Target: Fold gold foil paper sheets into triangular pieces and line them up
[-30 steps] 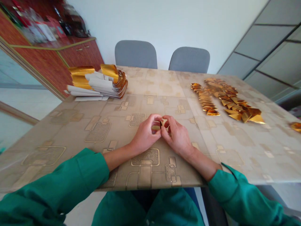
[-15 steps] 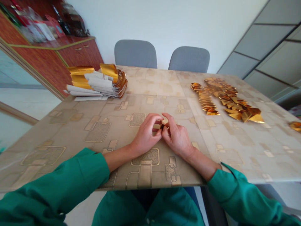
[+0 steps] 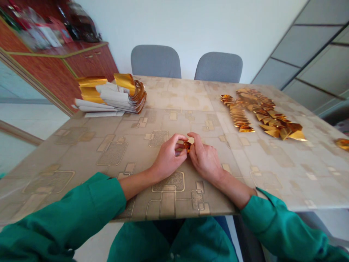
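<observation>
Between my two hands, just above the near middle of the table, is a small folded piece of gold foil paper [image 3: 187, 145]. My left hand [image 3: 169, 154] grips its left side, with thumb and fingers curled round it. On the other side my right hand [image 3: 205, 158] is closed on the same piece, fingertips close to those of the left. Much of the paper is hidden by the fingers. Folded gold paper pieces [image 3: 272, 118] lie in rows at the right of the table. A thick stack of gold and white paper sheets [image 3: 114, 96] rests at the far left.
The table [image 3: 109, 193] has a patterned cover. Another gold piece [image 3: 342, 143] lies at its right edge. Two grey chairs [image 3: 156, 61] stand at the far side against the wall. A red-brown cabinet [image 3: 89, 62] with bags and bottles is at the back left.
The gold paper between my fingers has turned slightly and now shows more of its shiny surface. Both hands stay in nearly the same place.
</observation>
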A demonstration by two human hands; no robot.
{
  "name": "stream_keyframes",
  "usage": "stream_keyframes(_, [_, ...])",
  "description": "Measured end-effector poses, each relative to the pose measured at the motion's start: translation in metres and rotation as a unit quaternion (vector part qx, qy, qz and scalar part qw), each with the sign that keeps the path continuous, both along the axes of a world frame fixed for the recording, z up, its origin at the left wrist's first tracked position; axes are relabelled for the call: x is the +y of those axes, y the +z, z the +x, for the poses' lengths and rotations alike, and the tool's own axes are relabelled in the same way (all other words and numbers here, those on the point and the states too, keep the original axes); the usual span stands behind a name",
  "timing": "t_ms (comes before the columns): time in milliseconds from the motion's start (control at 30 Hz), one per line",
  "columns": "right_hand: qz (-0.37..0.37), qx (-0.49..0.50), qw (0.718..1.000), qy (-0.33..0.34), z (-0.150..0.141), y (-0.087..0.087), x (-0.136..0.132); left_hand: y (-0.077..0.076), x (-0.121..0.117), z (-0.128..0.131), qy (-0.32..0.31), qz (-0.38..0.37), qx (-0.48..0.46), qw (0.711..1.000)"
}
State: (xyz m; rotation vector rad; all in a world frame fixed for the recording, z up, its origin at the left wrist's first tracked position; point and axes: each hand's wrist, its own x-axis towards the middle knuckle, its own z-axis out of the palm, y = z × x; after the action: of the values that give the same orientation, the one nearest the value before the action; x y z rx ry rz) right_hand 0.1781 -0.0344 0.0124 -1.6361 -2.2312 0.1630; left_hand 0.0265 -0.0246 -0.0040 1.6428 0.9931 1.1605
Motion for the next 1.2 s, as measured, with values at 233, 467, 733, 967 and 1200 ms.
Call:
stream_keyframes(233, [-0.006,0.081,0.996,0.026,-0.001,-0.005,0.001,0.0,0.001,-0.002,0.007,-0.008,0.01,1.0])
stream_keyframes(467, [0.015,0.101,0.995,0.007,-0.001,-0.01,0.002,-0.002,0.001,0.0,0.02,-0.022,0.039,0.999])
stream_keyframes(733, [-0.002,0.115,0.993,0.005,0.0,-0.011,0.004,-0.005,0.007,-0.003,0.018,-0.068,0.004,0.998])
stream_keyframes(967, [0.002,0.105,0.994,0.004,0.0,-0.012,0.004,-0.001,0.006,-0.002,0.02,-0.073,0.011,0.997])
stream_keyframes(1200, [0.01,0.091,0.996,-0.006,0.0,-0.013,0.005,-0.002,0.007,-0.004,0.03,-0.059,0.059,0.996])
